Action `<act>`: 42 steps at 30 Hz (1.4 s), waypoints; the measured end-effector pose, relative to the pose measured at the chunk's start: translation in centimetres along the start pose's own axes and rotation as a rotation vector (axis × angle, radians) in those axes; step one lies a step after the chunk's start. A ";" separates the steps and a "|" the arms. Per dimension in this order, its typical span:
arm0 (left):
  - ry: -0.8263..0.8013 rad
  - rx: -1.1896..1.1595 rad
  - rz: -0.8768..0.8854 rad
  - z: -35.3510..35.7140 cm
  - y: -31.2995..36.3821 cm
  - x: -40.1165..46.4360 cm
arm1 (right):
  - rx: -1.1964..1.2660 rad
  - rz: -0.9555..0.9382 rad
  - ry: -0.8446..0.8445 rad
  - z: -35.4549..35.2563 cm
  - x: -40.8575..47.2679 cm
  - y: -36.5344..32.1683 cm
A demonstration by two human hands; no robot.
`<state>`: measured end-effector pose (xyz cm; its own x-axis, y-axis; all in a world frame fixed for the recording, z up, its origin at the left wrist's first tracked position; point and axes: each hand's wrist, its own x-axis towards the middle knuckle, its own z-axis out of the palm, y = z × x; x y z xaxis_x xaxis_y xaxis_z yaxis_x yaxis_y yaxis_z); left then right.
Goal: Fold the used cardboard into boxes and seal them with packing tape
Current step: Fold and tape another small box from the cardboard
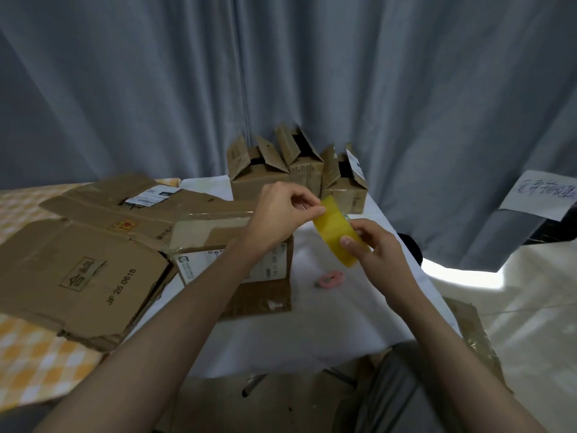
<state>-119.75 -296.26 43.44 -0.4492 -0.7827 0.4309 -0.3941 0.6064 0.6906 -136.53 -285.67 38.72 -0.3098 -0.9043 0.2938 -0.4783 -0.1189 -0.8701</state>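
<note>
The glossy yellow tape roll (340, 232) is gripped by the right hand (374, 248) — its edge is pinched by the left hand (281, 214). Behind, creased flat cardboard (84, 276) is spread on the white-clothed table (312, 323).

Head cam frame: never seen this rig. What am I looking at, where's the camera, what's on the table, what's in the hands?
There is no robot here. A person wears one wide-angle camera on the head, looking forward and down, so both forearms reach in from the bottom of the picture.

The right hand holds a yellow roll of packing tape. The left hand pinches the roll's upper edge, probably picking at the tape's end.

On the table, under a white cloth, flattened cardboard lies at the left, a partly taped box sits under the left arm, and three folded boxes with open flaps stand at the back. A small pink object lies near the middle.
</note>
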 end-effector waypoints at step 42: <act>-0.108 0.124 -0.461 -2.4 -6.0 5.8 | 0.397 0.535 -0.247 4.7 -5.2 -3.5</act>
<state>-118.11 -304.80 43.16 -0.2836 -0.9585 0.0296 -0.6611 0.2177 0.7180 -129.41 -282.48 38.41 -0.2004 -0.9413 -0.2717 0.0376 0.2698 -0.9622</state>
